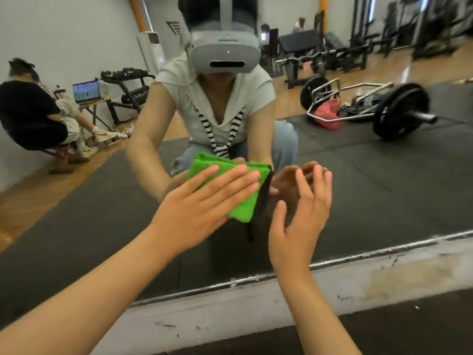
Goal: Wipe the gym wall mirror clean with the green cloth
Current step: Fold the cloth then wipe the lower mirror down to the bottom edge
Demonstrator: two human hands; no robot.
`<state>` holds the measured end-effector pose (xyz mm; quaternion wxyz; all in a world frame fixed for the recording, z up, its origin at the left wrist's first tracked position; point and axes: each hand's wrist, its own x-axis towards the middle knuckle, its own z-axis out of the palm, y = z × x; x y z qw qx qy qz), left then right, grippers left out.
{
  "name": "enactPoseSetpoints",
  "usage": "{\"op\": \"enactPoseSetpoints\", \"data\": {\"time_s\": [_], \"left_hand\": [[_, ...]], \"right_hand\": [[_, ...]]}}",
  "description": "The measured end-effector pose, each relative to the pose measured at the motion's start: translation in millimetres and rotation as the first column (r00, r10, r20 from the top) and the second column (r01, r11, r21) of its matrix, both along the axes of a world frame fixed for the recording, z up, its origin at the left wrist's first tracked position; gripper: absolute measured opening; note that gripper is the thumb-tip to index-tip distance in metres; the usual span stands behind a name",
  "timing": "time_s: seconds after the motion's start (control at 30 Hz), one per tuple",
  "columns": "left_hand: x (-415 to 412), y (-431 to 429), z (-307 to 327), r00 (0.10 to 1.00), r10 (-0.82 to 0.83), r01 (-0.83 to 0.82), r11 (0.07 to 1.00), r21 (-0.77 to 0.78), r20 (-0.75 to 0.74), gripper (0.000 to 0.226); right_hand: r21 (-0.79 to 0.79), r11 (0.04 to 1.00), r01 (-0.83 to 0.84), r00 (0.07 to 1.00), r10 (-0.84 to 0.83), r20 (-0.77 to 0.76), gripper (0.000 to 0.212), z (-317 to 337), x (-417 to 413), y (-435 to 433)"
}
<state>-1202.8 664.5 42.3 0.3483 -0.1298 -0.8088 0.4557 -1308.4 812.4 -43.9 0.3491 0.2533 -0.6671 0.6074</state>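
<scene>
In the reflection, a black dumbbell rack (128, 85) holds rows of dark dumbbells on its tiers. A soft red bag (327, 114) slumps inside the chrome frame of a barbell (399, 108) with thick black plates; what the bag holds cannot be seen. An open laptop (85, 92) sits on a small tabletop beside a seated person (30, 111) who is turned away.

The person crouches close to the wall mirror (384, 188), a smooth pane that mostly reflects dark rubber matting. The green cloth (243, 211), a folded plush square, lies flat against the lower glass. The left hand (202, 201) presses it there with its fingers straight and slightly spread, palm on the fabric. A dark edge shows along the cloth's right side; whether that is its underside or shadow is hard to tell. The right hand (299, 219) is held just beside the cloth, its fingers loosely curved and apart, holding nothing. Whether its fingertips touch the glass cannot be made out.

A thin metal strip (332, 262) trims the mirror's bottom edge. Below it runs a pale ledge (256, 303) with chipped, scuffed paint. Both forearms are cut off at the lower edge of the view. A grey headset (225, 52) covers the face in the reflection.
</scene>
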Motion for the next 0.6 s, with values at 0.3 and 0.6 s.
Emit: {"op": "enactPoseSetpoints", "data": {"time_s": [0.3, 0.6], "left_hand": [[-8, 0, 6, 0.989, -0.067, 0.080, 0.992, 0.096, -0.130, 0.062], [-1, -7, 37, 0.992, -0.049, 0.056, 0.997, 0.053, -0.115, 0.060]], "right_hand": [[0.308, 0.943, 0.127, 0.991, -0.109, -0.076, 0.047, 33, 13, 39], [0.161, 0.982, 0.098, 0.993, -0.106, 0.043, 0.059, 52, 5, 45]]}}
